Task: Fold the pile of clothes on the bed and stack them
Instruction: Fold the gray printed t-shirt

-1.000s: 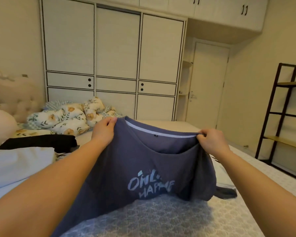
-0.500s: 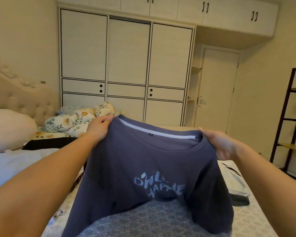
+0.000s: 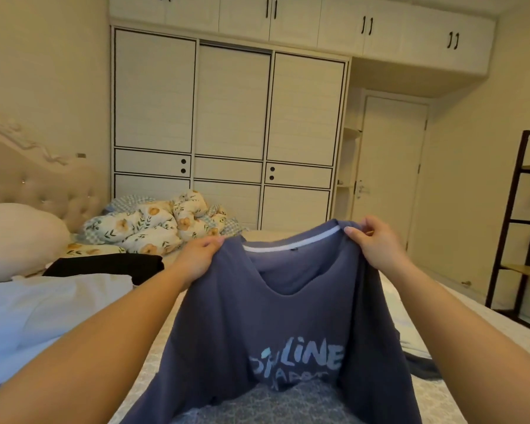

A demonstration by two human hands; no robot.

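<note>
A dusty blue T-shirt (image 3: 288, 319) with pale lettering on its chest hangs in the air in front of me, above the bed (image 3: 153, 359). My left hand (image 3: 196, 258) grips its left shoulder. My right hand (image 3: 377, 243) pinches the fabric beside the white-lined collar on the right. The collar sags between my two hands and the shirt's hem drapes toward me. A folded black garment (image 3: 104, 266) lies on the bed at the left, with a white garment (image 3: 52, 304) in front of it. A dark piece of clothing (image 3: 423, 365) shows partly behind my right forearm.
A floral duvet (image 3: 153, 224) is bunched at the far side of the bed, with a pale pillow (image 3: 16, 240) and tufted headboard (image 3: 37, 185) at the left. White wardrobes (image 3: 227, 133) and a door (image 3: 389, 169) line the far wall. A dark shelf frame (image 3: 520, 224) stands at the right.
My hands have come closer together, so the collar now sags where it was stretched flat. My right hand has shifted inward toward the collar, and the camera has tilted upward.
</note>
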